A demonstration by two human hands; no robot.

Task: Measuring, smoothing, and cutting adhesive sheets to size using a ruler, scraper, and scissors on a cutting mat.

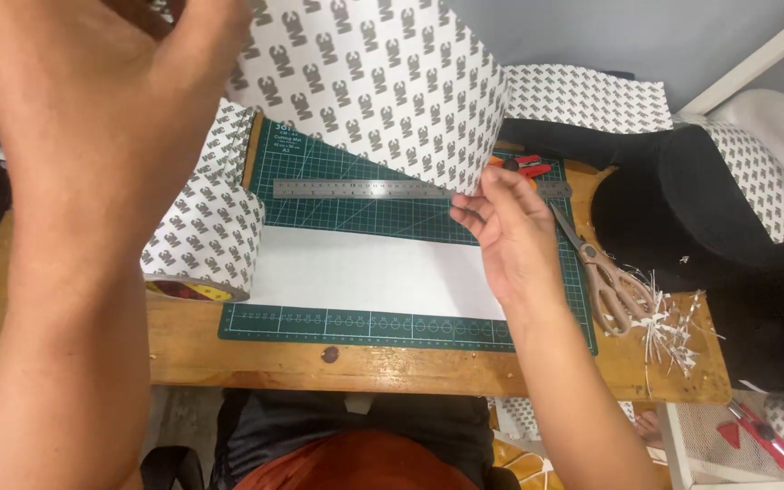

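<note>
Sheet pulled off roll, held up over mat, not cut yet.

Left hand (pixel 93 118), upper left of frame, lifts the printed sheet (pixel 383 82); its fingers are spread, and the actual grip is hidden, can't tell. Right hand (pixel 510 227), centre right, has its fingers pinched on the sheet's lower corner. Sheet still joined to the roll (pixel 206 240) at left of the mat (pixel 319 154). Ruler (pixel 365 189) lies across the mat, white paper (pixel 365 272) below it. Scissors (pixel 605 272) and trimmings at right, untouched. Judging by this: unrolling done, measuring and cutting remain.
</note>
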